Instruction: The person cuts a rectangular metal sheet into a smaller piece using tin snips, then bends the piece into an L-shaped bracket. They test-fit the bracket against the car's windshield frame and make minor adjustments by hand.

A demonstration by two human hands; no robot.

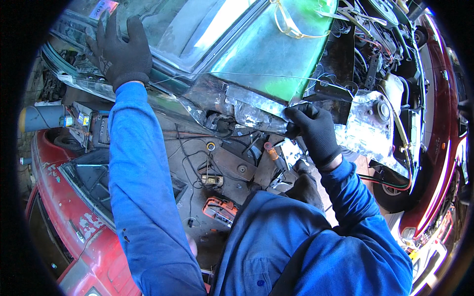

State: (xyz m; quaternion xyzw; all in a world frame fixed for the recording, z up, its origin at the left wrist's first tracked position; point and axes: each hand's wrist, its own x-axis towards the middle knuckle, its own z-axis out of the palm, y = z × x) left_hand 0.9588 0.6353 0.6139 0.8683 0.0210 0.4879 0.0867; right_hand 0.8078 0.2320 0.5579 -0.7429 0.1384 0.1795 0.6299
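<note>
My left hand [121, 54], in a dark work glove, lies with fingers spread on the window frame of a dark car door, at the upper left. My right hand [316, 130], gloved alike, is closed in a pinch at the right end of a bare metal strip [256, 101]. That strip lies along the car's stripped upper fender edge, below a green panel [266, 69]. Whether the fingertips hold only the strip is hidden. A thin wire [237, 74] crosses the panel above it. Clear safety glasses [291, 24] rest on the green panel.
An open engine bay [375, 54] with loose wiring is at the upper right. Cables, an orange power tool [219, 209] and a power strip [212, 180] lie on the floor. A faded red car [84, 212] stands at left, a dark red car [437, 123] at right.
</note>
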